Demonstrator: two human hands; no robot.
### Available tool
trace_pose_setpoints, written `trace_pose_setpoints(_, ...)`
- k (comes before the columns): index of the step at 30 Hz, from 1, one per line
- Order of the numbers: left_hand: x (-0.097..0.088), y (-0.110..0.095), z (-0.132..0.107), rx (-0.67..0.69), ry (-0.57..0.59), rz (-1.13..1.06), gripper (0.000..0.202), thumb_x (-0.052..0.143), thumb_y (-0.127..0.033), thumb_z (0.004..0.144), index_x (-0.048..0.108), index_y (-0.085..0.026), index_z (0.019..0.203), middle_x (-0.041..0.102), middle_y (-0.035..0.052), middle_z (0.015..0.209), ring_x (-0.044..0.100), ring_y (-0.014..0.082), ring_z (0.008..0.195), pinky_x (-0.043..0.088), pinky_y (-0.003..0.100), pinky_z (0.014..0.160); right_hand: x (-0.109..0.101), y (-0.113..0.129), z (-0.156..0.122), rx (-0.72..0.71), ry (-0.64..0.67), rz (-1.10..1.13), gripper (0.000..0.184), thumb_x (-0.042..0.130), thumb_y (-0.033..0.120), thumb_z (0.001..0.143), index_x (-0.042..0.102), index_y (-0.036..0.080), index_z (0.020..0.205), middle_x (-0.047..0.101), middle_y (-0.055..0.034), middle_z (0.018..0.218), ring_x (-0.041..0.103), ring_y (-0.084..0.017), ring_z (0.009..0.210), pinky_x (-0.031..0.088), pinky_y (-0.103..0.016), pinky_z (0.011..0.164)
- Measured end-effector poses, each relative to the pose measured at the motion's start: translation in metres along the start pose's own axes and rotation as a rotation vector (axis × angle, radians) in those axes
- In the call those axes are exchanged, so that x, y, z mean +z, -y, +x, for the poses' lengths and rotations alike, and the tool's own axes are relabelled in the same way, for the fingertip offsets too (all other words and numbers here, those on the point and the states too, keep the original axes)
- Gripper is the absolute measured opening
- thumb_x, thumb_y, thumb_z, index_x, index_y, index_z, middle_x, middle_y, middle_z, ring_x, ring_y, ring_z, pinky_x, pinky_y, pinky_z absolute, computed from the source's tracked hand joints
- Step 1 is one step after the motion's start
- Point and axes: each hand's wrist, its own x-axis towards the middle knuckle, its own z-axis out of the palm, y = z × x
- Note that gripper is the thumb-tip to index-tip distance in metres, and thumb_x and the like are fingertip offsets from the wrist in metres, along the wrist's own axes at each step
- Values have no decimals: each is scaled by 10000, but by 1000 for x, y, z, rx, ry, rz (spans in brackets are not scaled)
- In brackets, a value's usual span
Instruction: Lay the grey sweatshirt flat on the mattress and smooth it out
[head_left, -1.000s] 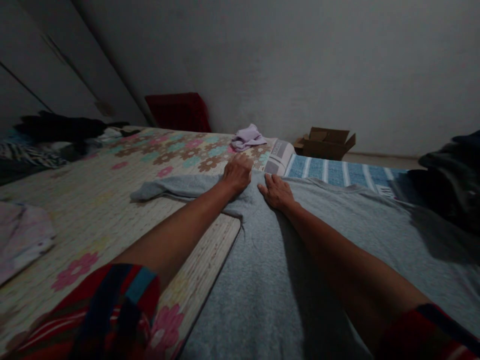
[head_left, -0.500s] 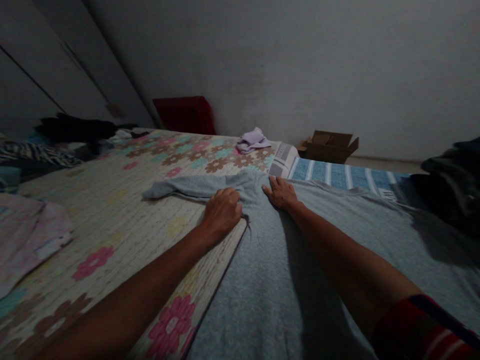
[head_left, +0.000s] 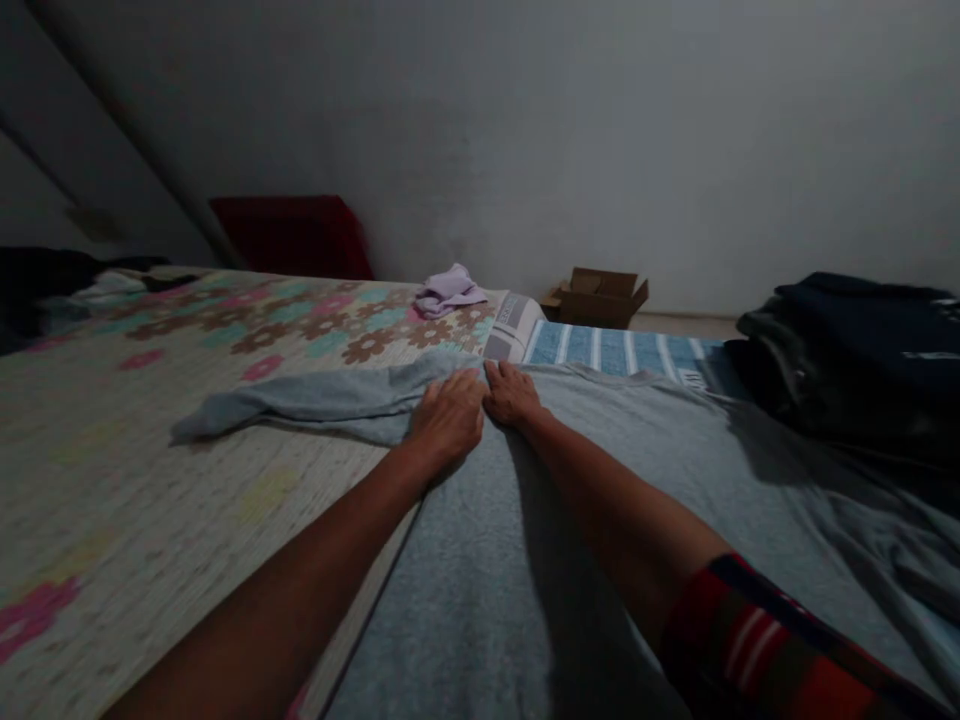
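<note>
Pressing down side by side on grey cloth, a person's two bare hands meet near the middle of the view. The left hand [head_left: 448,422] has its fingers bent and close together over the place where a grey sleeve joins the body of a grey shirt [head_left: 465,580]; whether they pinch the fabric, I cannot tell. The right hand [head_left: 511,394] lies just beside it, flatter, fingers slightly apart and pointing away from the wearer, their tips near the shirt's upper edge. Cloth lies under both palms.

From the left fingers, the grey sleeve [head_left: 300,395] stretches out to the left, narrow and a little rumpled, across a flowered cover [head_left: 187,520]. The shirt's body runs toward the wearer and spreads to the right beneath the right forearm, which wears a red and navy patterned cuff [head_left: 739,625].

Beyond the fingertips are a grey-and-white cloth [head_left: 512,328], a crumpled lilac cloth [head_left: 450,292] and a blue-and-white striped cloth [head_left: 634,348]. A pile of dark clothes [head_left: 855,360] sits at right. Farther off, an open cardboard box [head_left: 600,300] and a dark red object [head_left: 292,238] stand near a pale wall [head_left: 600,130].
</note>
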Motion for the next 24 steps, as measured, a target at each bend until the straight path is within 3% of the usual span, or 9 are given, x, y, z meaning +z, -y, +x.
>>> trace_pose_setpoints(3,19,7,14,-124,63,-31,462,428,-306,856,424,-196,1304,384,131,1438,304,276,1342,244,513,1052,-3,-2,6,-3,-9,4,497,247,508,948,359,216,1334,486,-109,1258,431,-245,1174,351,-404,946)
trace_pose_setpoints(7,34,21,21,-145,75,-59,515,400,-398,872,405,-199,1347,334,124,1471,269,320,1356,231,575,1046,-9,-5,9,-21,-19,20,406,215,444,975,437,246,1250,536,-66,1182,491,-202,1093,400,-345,890)
trace_pose_setpoints(11,32,24,21,-118,80,5,527,339,-427,897,381,-187,1364,310,117,1484,257,299,1362,233,562,1055,-26,-7,-9,-9,-58,16,390,211,390,986,467,193,1205,536,-91,1176,500,-189,1068,398,-315,884)
trace_pose_setpoints(15,22,17,20,-132,94,83,533,321,-415,906,369,-135,1357,302,133,1485,258,304,1357,257,594,1027,-52,-22,-48,-2,-61,-31,331,307,406,966,531,208,1108,566,-64,1111,523,-177,1007,392,-297,870)
trace_pose_setpoints(18,14,0,19,-147,13,194,457,372,-345,885,467,-123,1273,314,163,1473,245,323,1359,235,603,1030,-71,-50,-80,66,-40,-90,252,395,348,935,577,204,1033,589,-62,1056,541,-179,966,399,-297,847)
trace_pose_setpoints(20,11,-20,21,-103,-41,242,402,389,-289,876,511,-138,1228,325,158,1468,233,296,1370,206,555,1065,-83,-77,-99,146,-34,-134,215,420,300,925,598,197,987,600,-66,1029,551,-177,949,405,-300,842)
trace_pose_setpoints(24,17,-73,34,45,2,145,394,380,-282,889,523,-139,1227,379,134,1445,283,241,1356,260,433,1073,-107,-134,-127,345,-49,-223,201,472,311,927,601,169,985,605,-58,1026,566,-179,941,442,-371,849)
